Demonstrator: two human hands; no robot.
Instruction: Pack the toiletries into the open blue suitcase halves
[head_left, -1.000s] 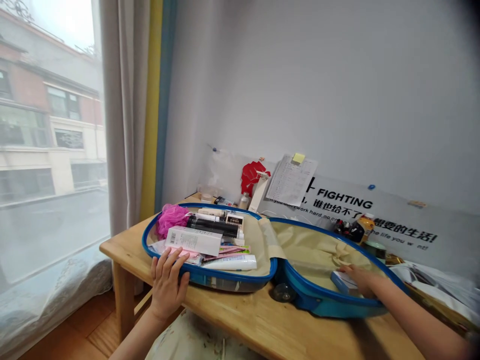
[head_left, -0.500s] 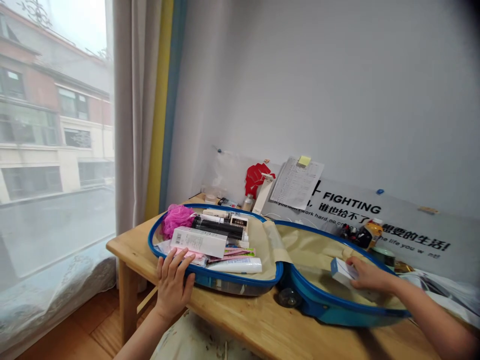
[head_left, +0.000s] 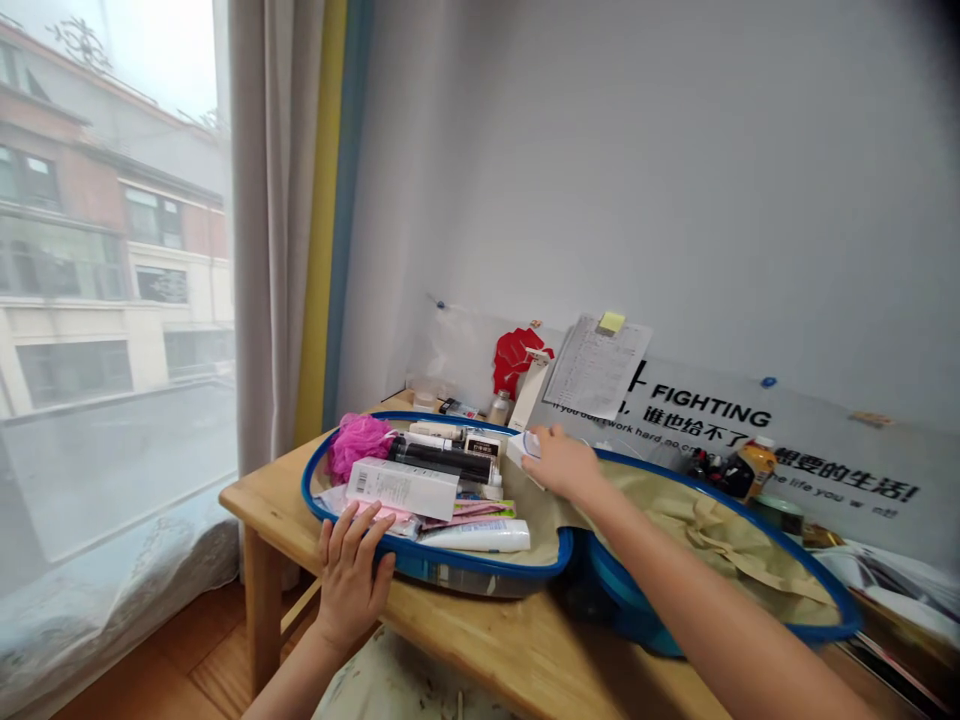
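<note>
An open blue suitcase (head_left: 480,582) lies on the wooden table, its packed half on the left and its beige-lined lid half on the right. My left hand (head_left: 355,570) rests with fingers spread on the near left rim of the packed half. With my right hand (head_left: 564,464) I grip a small white box (head_left: 523,456) over the far right side of that half, near the hinge. Inside lie a pink bath puff (head_left: 360,447), a long white box (head_left: 405,487), a black cylinder (head_left: 441,462) and a white tube (head_left: 480,536).
The wooden table (head_left: 262,490) ends at the left, near a curtain (head_left: 274,250) and window. Behind the suitcase stand a small bottle (head_left: 500,407) and a tall white carton (head_left: 529,390). An orange-labelled bottle (head_left: 757,462) and other items sit behind the lid half.
My right hand has carried the small white box leftward from the lid half to the packed half. My left hand stays on the rim. The view has shifted slightly.
</note>
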